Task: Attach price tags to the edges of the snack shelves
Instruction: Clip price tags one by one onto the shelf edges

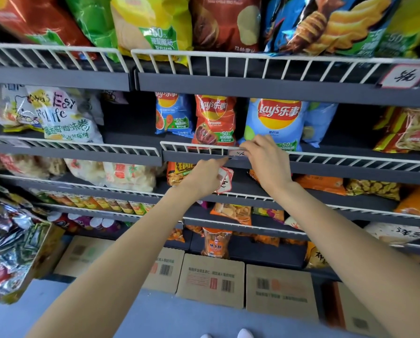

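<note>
Both arms stretched out to the middle snack shelf, a grey shelf with a white wire rail along its edge. Right hand up at the rail, fingers curled and pinching a small white price tag against the wire. Left hand just below and beside it, first finger pointing up to the tag's lower corner, other fingers curled round spare tags, white with red edges. Behind the rail, blue and red chip bags standing in a row. On the shelf above, big chip bags, and another tag already on its rail at the far right. To the left, white snack bags with a cartoon cat. Lower shelves packed with orange and yellow snacks. Down on the blue-grey floor, brown cardboard boxes in a line under the shelves. A heap of shiny packets at the far left. White shoe tips at the bottom edge.
</note>
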Demonstrator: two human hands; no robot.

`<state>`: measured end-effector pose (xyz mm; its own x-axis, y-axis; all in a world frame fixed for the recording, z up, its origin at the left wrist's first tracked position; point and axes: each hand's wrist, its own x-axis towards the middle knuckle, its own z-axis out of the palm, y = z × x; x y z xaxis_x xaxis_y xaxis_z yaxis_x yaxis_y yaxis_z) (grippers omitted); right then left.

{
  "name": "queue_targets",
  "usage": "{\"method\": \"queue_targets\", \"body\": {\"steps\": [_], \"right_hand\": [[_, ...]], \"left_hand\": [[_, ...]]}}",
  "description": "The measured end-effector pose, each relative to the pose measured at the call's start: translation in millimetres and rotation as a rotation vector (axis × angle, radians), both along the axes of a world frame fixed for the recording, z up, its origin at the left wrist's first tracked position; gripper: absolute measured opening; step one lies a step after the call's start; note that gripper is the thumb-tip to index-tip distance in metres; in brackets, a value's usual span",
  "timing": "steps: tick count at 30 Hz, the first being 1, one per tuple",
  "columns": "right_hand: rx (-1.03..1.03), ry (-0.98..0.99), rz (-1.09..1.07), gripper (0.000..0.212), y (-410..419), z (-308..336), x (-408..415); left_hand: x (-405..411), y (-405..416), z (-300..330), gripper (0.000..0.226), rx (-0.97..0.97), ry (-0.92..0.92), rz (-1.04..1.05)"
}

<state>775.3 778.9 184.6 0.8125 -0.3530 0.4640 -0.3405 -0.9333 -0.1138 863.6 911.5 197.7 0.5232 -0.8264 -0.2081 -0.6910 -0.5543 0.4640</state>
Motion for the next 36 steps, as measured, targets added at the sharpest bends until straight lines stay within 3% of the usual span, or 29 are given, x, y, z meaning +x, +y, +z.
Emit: {"method": "queue_targets", "body": {"steps": [24, 32, 36], "right_hand": [[-0.15, 0.153, -0.089, 0.049, 9, -1, -8], [-0.164, 0.179, -0.082, 0.038, 9, -2, -9], [-0.179, 0.19, -0.081, 0.045, 11, -5, -13]], "left_hand": [[5, 2, 4, 0.058, 0.005, 0.002, -0.037], [10, -2, 6, 0.056, -0.004, 0.037, -0.005], [11, -3, 9, 0.055, 0.012, 0.027, -0.023]]}}
